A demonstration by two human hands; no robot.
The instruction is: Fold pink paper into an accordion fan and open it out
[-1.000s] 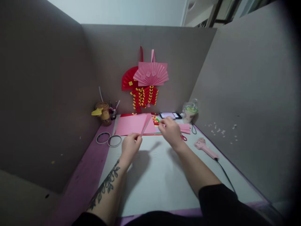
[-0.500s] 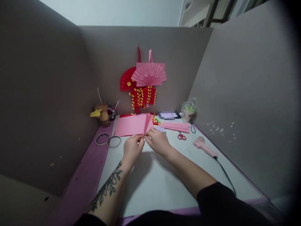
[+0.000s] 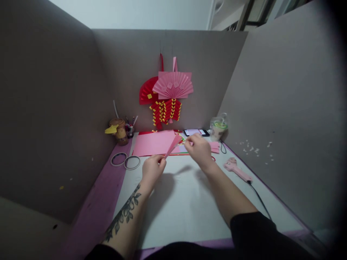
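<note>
So the left hand [image 3: 152,170] is pinching the near end of a folded pink strip [image 3: 172,144], which is angling up and away to the right above the desk [image 3: 179,202]. The right hand [image 3: 200,151] is sitting just past the strip's far end with its fingers curled; it looks like it's holding something small, but I can't really tell what. Behind the strip, a stack of pink paper [image 3: 154,143] is lying flat at the back of the desk, and two tape rings [image 3: 125,160] are lying side by side just left of it. Off to the right, a pink glue gun [image 3: 236,169] is resting with its black cord trailing toward the near edge. Paper fans [image 3: 168,86], red and pink, are hanging on the back wall, with a phone [image 3: 196,132] and a cup [image 3: 218,128] lying below them.
</note>
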